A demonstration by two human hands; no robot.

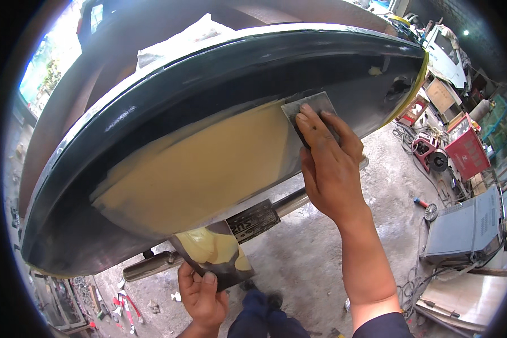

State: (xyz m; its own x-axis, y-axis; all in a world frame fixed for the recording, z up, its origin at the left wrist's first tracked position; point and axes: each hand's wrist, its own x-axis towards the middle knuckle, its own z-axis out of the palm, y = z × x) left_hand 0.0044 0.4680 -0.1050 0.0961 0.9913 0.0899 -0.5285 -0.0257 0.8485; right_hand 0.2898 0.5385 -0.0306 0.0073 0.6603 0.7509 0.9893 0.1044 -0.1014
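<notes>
A dark vehicle panel (219, 73) curves across the view, with a broad, smooth patch of yellow-tan filler (203, 166) on its surface. My right hand (335, 174) presses a thin grey rectangular spreader (324, 101) flat against the panel, at the right end of the patch. Its fingers lie over the spreader, covering much of it. Below the panel's lower edge, my left hand (201, 296) pinches a dark flat board (234, 278) between thumb and fingers. Lumps of yellow filler (208, 245) sit on that board, which is tilted.
A metal tube (152, 267) with a black step pad (256, 221) runs under the panel. Yellow tape (414, 93) edges its right end. To the right stand a red box (467, 147), a grey metal case (462, 225) and loose cables (414, 281). Scraps (127, 307) litter the floor at lower left.
</notes>
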